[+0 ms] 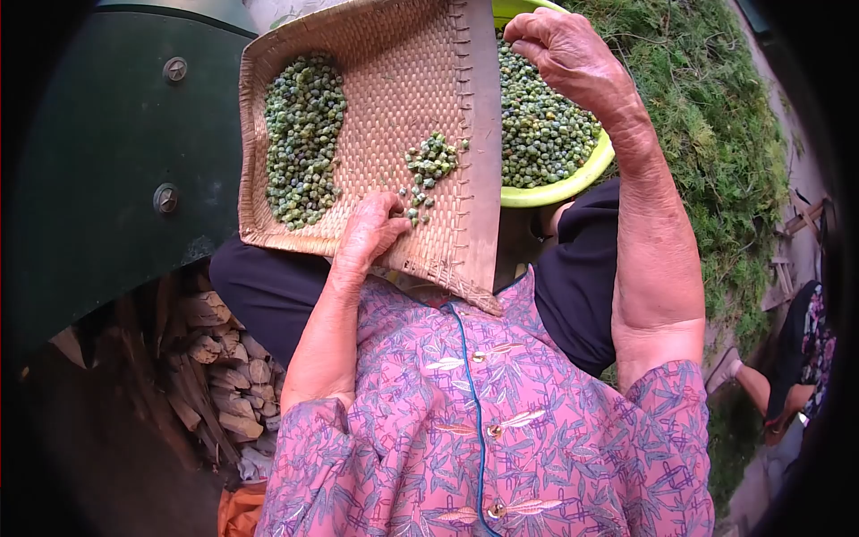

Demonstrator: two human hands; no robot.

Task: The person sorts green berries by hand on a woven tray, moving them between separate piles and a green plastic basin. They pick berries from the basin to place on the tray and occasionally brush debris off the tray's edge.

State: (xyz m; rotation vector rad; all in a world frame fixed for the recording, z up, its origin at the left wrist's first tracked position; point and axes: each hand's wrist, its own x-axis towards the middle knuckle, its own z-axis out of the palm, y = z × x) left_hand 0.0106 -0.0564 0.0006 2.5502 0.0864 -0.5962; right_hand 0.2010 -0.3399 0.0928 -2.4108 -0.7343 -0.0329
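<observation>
A woven tray point(385, 98) rests across the lap. Many small green berries point(304, 139) lie along its left side, and a smaller cluster point(431, 161) sits near its right edge. My left hand point(369, 231) is over the tray's near part, thumb and fingers pinched beside a few loose berries; what is between the fingertips is too small to tell. My right hand point(568, 58) is raised over a yellow-green basin point(573, 183) full of similar berries, its fingers bent together, with anything in them hidden.
Split firewood point(233, 376) is stacked at the lower left, below a dark green surface point(107, 161). Cut green foliage point(707, 134) covers the ground at the right. Another person's leg point(756, 389) shows at the far right. Something orange point(242, 510) lies at the bottom left.
</observation>
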